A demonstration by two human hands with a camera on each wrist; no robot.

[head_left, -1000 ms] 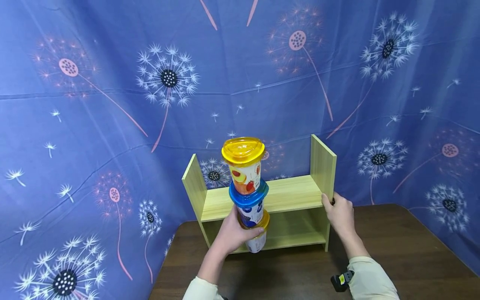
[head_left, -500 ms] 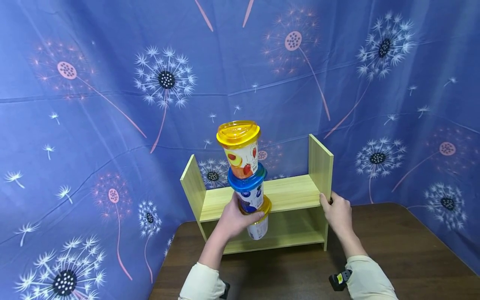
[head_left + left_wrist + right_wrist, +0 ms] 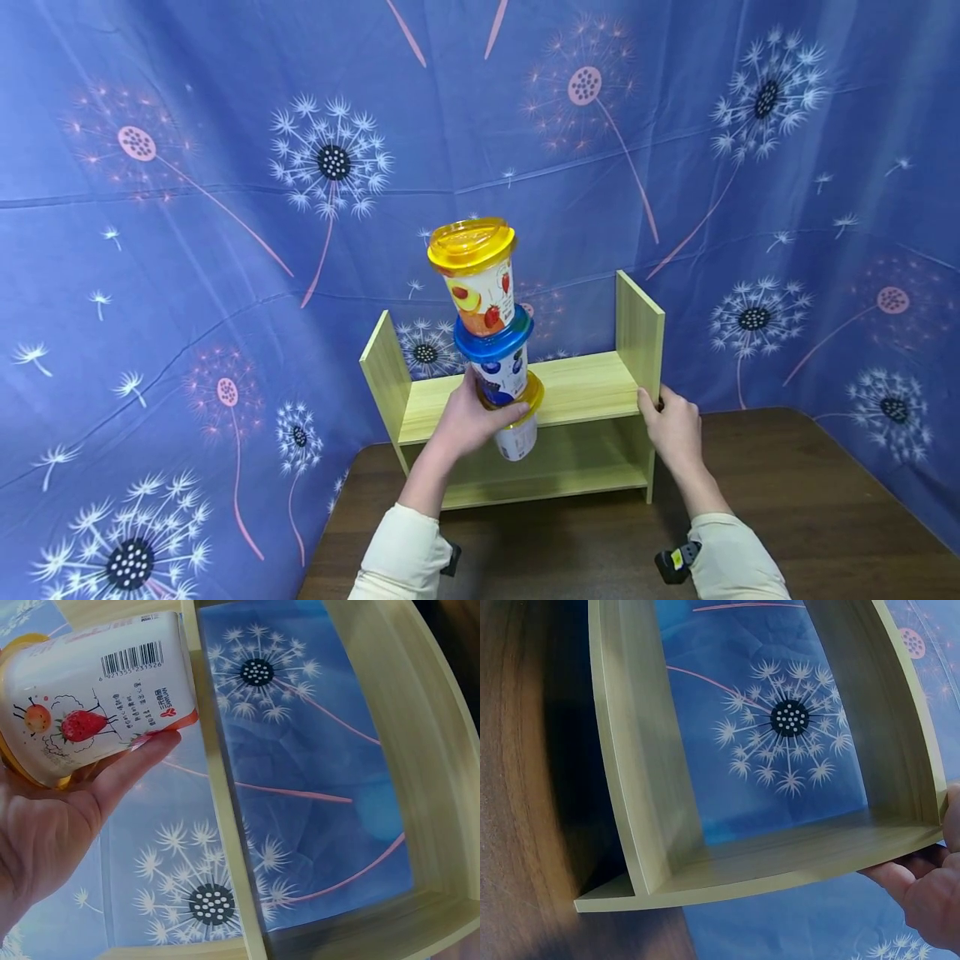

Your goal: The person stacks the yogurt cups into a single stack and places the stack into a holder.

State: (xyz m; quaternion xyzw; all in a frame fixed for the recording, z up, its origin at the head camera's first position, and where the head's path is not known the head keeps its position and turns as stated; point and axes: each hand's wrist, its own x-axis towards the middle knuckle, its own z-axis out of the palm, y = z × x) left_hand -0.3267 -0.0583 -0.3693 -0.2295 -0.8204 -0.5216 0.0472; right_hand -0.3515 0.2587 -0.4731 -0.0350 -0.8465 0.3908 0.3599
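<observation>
My left hand (image 3: pixel 468 421) holds a stack of three lidded cups in the air before the shelf. Its top cup (image 3: pixel 482 296) wears a yellow lid and a peach-and-strawberry print. Beneath that sits a blue-lidded cup (image 3: pixel 504 375) printed with berries. The lowest cup (image 3: pixel 517 437) has a yellow lid; in the left wrist view my thumb lies along this white cup (image 3: pixel 112 682), beside its barcode. The stack leans left at the top. My right hand (image 3: pixel 675 425) grips the right side panel of the wooden shelf (image 3: pixel 641 342), its fingers partly hidden behind the panel.
The two-tier shelf stands on a dark brown table (image 3: pixel 772 492). Its upper board (image 3: pixel 585 383) lies between two upright side panels, and a lower board (image 3: pixel 570 487) runs below. A blue dandelion-print curtain (image 3: pixel 225 250) hangs behind and at both sides.
The stack of cups has risen in my left hand, its top going up and slightly left. My right hand keeps its grip on the shelf. The camera view has shifted slightly.
</observation>
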